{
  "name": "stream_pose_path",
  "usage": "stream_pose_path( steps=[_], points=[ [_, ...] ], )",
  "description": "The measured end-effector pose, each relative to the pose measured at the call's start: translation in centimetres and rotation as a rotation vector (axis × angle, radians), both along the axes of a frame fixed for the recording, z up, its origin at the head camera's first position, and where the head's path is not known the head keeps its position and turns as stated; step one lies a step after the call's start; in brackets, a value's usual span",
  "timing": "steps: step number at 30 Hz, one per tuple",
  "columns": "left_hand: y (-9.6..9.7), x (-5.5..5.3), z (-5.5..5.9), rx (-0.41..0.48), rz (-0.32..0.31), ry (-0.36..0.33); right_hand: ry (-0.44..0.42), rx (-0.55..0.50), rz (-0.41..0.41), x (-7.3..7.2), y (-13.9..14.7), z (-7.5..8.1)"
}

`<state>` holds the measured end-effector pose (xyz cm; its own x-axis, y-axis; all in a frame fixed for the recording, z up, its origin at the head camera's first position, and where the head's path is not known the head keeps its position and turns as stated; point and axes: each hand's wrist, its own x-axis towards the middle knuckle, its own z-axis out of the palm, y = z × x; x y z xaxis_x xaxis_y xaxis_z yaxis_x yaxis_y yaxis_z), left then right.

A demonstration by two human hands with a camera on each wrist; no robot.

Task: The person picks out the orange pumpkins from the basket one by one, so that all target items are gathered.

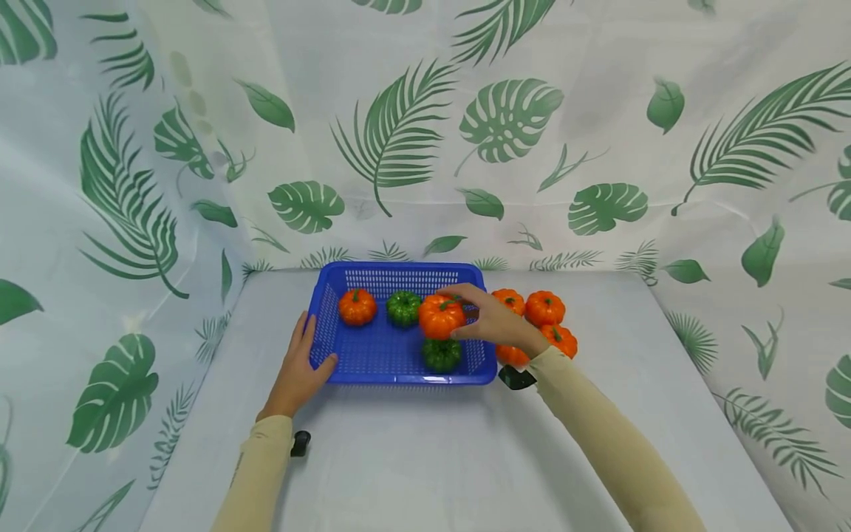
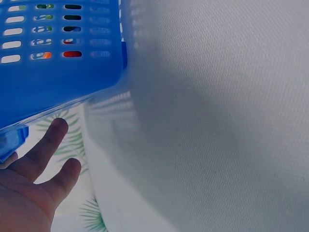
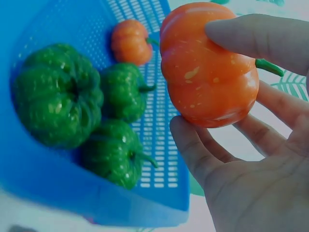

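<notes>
My right hand (image 1: 495,321) holds an orange toy pumpkin (image 1: 440,319) with a green stem over the right part of a blue plastic basket (image 1: 372,375). In the right wrist view, the thumb (image 3: 256,36) lies on one side of the pumpkin and the fingers (image 3: 190,145) on the other. Inside the basket sit another orange pumpkin (image 1: 357,307) and three green pumpkins (image 3: 58,96); one green pumpkin is hidden in the head view. My left hand (image 1: 301,377) is at the basket's left side near the front corner, fingers extended along the rim and thumb spread.
Several orange pumpkins (image 1: 545,307) stand on the white table (image 1: 399,458) just right of the basket, partly behind the right forearm. A leaf-printed sheet (image 1: 412,133) hangs around the back and sides. Black wrist devices (image 1: 301,443) show under both sleeves.
</notes>
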<state>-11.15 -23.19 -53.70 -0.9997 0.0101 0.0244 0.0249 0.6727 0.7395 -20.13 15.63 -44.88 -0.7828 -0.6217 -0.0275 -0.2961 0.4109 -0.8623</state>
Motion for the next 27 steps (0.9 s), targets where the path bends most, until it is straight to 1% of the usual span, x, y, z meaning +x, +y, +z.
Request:
stream_pose_path(
  steps=[5, 10, 14, 18, 23, 27],
  points=[
    [0.1, 0.0, -0.1, -0.002, 0.005, -0.001, 0.005, 0.0, -0.027, 0.5, 1.3, 0.3],
    [0.0, -0.1, -0.2, -0.001, 0.001, 0.008, -0.01, 0.032, -0.091, 1.3, 2.5, 0.5],
    [0.0, -0.1, -0.2, -0.002, -0.003, 0.016, -0.036, 0.007, -0.13, 1.9, 3.4, 0.3],
    [0.0, -0.1, -0.2, 0.003, -0.002, 0.019, -0.048, -0.022, -0.142, 2.3, 4.4, 0.1],
    [0.0, 0.0, -0.2, 0.002, -0.002, 0.013, -0.008, 0.009, -0.155, 2.7, 5.8, -0.3],
    [0.1, 0.0, -0.2, 0.003, -0.001, 0.007, 0.002, -0.009, -0.169, 3.2, 6.9, -0.7]
  ],
)
